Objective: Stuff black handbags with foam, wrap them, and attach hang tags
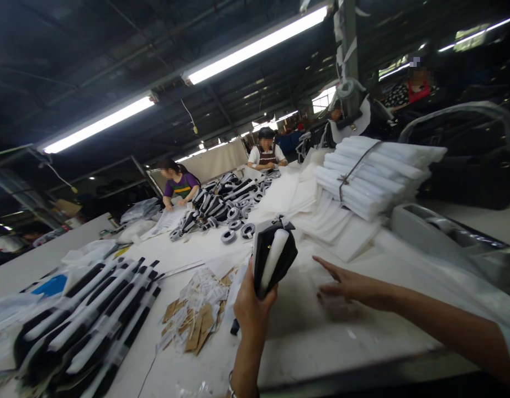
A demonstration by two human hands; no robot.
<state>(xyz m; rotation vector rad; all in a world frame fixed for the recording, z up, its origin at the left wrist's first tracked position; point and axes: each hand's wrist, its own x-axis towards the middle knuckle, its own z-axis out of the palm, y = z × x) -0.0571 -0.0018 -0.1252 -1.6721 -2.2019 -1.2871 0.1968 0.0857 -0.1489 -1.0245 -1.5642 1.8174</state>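
- Above the white surface (313, 345), gripping a black bundle with a white strip (275, 257) in the left hand (251, 301): grip closed around its lower end, with its top leaning right.
- To the right of the bundle and apart from it, reaching out with the right hand (348, 286), index finger extended, lower fingers blurred; cannot tell whether anything is in that grip.
- Just left of the left hand, piled loosely on the surface: brown and white tags (200, 326).
- Farther left, laid slantwise side by side: long black pieces with white strips (93, 318).
- Beyond the bundle, scattered near a heap of black and gray pieces (215, 204): gray rings (229, 237).
- Behind the right hand, overlapping: white sheets (316, 215); above them, tied with a dark cord (358, 166): white rolls (379, 177).
- At the far side, bent over the work: one person in purple (184, 185), another in a brown apron (266, 158).
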